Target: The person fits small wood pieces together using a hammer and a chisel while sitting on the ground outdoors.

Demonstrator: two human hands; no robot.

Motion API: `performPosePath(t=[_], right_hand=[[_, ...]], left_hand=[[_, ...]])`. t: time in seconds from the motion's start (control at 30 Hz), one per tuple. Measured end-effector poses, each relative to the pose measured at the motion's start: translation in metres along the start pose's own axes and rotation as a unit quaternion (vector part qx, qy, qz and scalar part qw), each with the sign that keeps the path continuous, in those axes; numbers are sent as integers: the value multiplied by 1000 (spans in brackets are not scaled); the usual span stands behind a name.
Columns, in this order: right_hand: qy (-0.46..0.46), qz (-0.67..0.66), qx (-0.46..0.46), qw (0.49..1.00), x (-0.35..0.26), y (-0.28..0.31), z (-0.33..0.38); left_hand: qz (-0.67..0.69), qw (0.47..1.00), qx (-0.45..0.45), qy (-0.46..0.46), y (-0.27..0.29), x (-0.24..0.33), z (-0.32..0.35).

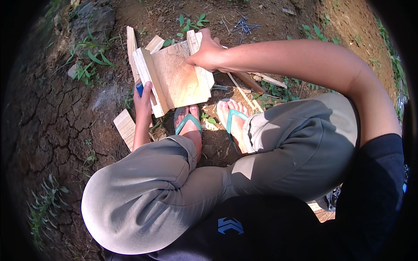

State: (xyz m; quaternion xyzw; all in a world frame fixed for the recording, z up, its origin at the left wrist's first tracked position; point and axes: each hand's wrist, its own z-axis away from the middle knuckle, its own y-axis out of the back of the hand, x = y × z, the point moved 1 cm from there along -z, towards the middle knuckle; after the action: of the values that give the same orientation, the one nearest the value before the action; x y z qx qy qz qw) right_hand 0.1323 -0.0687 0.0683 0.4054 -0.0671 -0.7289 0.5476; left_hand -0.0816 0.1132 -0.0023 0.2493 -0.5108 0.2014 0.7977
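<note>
Cracked dry earth with small weeds lies under the wooden box frame point(178, 78), which rests just before my sandalled feet point(189, 122). My right hand point(208, 53) closes over its far side board, I think to keep it steady. My left hand point(143, 101) wraps a blue-handled tool point(139, 88) against the near side; nails point(244, 27) lie beyond.

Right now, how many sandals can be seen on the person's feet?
2. One teal sandal is on the left foot, just below the wooden board assembly. The other teal sandal is on the right foot, beside it; the trouser leg hides its heel.
</note>
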Motion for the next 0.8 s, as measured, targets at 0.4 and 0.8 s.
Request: performPosePath(t=[0.4, 0.8], right_hand=[[8, -18, -8, 1000, 6, 0, -3], [124, -164, -75, 976, 58, 6, -54]], left_hand=[[-8, 1000, 5, -8, -1, -1, 2], [-19, 1000, 8, 3, -2, 2, 1]])
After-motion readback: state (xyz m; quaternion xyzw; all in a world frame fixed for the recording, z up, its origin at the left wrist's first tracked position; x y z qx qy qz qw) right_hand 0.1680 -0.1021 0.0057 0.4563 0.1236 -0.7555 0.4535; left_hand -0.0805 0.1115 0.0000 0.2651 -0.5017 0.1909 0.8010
